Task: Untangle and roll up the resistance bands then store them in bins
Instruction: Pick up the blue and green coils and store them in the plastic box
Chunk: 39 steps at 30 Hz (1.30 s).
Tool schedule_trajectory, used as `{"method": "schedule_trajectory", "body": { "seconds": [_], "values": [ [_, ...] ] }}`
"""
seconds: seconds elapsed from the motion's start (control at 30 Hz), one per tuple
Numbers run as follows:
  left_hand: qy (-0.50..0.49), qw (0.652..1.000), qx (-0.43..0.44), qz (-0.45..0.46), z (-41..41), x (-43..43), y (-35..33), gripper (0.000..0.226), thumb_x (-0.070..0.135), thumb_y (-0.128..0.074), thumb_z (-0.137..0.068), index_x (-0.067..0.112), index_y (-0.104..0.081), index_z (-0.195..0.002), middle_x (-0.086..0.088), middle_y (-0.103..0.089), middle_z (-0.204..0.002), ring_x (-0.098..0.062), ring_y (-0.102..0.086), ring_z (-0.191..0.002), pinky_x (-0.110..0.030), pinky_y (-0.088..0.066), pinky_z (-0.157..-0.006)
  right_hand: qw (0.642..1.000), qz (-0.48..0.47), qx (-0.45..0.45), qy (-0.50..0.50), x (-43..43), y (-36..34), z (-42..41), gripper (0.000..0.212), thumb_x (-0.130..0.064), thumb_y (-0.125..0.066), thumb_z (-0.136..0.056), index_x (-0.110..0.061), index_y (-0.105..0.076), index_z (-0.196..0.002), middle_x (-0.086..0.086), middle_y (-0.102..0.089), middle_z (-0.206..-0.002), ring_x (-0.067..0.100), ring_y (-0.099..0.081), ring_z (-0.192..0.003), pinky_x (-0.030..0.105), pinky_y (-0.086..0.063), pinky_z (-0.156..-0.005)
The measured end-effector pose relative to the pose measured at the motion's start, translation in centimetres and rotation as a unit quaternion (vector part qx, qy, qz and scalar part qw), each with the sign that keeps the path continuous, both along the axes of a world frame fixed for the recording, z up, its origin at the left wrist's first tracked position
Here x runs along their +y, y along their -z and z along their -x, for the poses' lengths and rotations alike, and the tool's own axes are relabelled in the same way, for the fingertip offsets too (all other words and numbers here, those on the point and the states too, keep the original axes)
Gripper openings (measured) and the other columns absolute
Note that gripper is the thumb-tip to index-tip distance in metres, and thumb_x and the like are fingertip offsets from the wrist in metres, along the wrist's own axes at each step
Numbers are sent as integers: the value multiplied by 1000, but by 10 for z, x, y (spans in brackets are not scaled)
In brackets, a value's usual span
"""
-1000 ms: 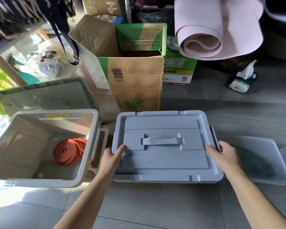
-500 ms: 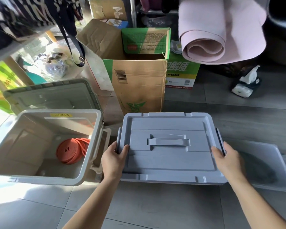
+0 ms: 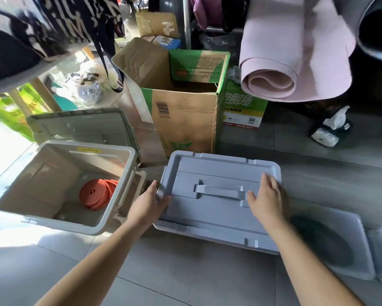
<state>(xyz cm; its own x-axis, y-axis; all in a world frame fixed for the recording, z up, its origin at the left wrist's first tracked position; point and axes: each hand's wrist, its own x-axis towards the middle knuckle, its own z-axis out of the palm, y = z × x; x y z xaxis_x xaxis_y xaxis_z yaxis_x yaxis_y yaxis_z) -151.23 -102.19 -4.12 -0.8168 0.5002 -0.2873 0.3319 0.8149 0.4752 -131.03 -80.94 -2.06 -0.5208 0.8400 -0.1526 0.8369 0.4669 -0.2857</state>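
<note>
With the coiled orange rubber resistance band point(image 3: 98, 194) lying in the open beige plastic bin point(image 3: 42, 184), the step seems to be latching the grey-blue lidded plastic bin point(image 3: 207, 219) beside it — left hand point(image 3: 149, 205) with its grip curled on the left latch point(image 3: 160, 192), right hand point(image 3: 267, 199) flat and open on top — so the right side likely needs securing next.

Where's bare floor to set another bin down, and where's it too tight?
Free: the floor tiles nearest you, in front of the grey lidded bin and beige bin; also the strip between that grey bin and the tissue pack. Crowded: the gap between the two bins, where the left hand grips the grey bin's edge.
</note>
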Motion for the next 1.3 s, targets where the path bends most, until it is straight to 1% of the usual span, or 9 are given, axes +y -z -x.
{"method": "schedule_trajectory", "body": {
  "seconds": [0.1,0.33,0.53,0.83,0.9,1.0,1.17,1.23,1.3],
  "values": [
    [-22,999,17,-30,-1,-24,-33,72,40,-62,-87,21,-27,-146,-3,-52,-138,-23,-57,-117,-34,-46,-96,987,78,52,-127,-19,-18,50,52,-31,-47,-95,-9,-33,-141,9,-35,-146,28,-41,-129,37,-41,-98],
    [-119,989,75,-51,38,-105,-96,52,32,-64,-84,21,-45,-131,0,-65,-117,-20,-64,-100,-29,-50,-84,944,207,93,-240,-83,-50,124,59,-33,-51,-94,-17,-29,-147,9,-38,-148,27,-39,-133,41,-37,-106],
    [-125,986,103,-41,182,-165,-88,60,34,-63,-87,8,-38,-136,-13,-55,-131,-26,-52,-120,-32,-40,-95,944,226,114,-210,-120,-37,236,59,-35,-56,-92,-20,-34,-144,11,-41,-145,30,-46,-128,45,-43,-101],
    [-94,992,56,-69,373,-181,-83,41,22,-61,-86,4,-50,-121,-21,-61,-111,-36,-62,-92,-36,-50,-72,968,186,163,-48,-130,-30,388,71,-27,-60,-92,-11,-21,-149,14,-29,-152,33,-33,-136,40,-33,-106],
    [-97,991,36,-81,408,-179,-75,48,24,-62,-86,3,-44,-125,-24,-54,-120,-37,-58,-102,-40,-50,-84,977,162,136,-34,-129,-29,419,77,-30,-61,-91,-12,-15,-150,12,-26,-154,32,-31,-138,37,-31,-107],
    [-120,990,64,-40,457,-175,-65,67,33,-61,-88,-1,-32,-139,-22,-34,-143,-32,-32,-132,-33,-25,-105,982,139,130,-1,-121,-27,454,82,-38,-62,-87,-14,-13,-149,14,-32,-150,33,-36,-134,38,-36,-103],
    [-214,966,15,-143,512,-176,-42,56,29,-61,-89,-15,-45,-119,-36,-54,-116,-47,-52,-110,-51,-45,-93,969,175,168,40,-100,-23,478,85,-36,-58,-89,-23,-2,-151,8,-18,-157,31,-28,-140,39,-32,-107],
    [-211,959,-52,-182,517,-173,-29,53,35,-58,-91,-7,-46,-120,-25,-56,-115,-44,-53,-110,-50,-46,-94,958,220,177,44,-99,-21,483,82,-34,-56,-90,-20,-3,-151,7,-16,-157,29,-24,-141,39,-27,-110],
    [-193,950,-116,-215,511,-170,-23,32,41,-52,-93,10,-57,-100,-11,-56,-98,-33,-56,-99,-40,-44,-83,938,275,206,46,-105,-22,486,66,-31,-55,-91,-13,-26,-147,8,-33,-150,28,-36,-134,34,-32,-102]
  ]
}}
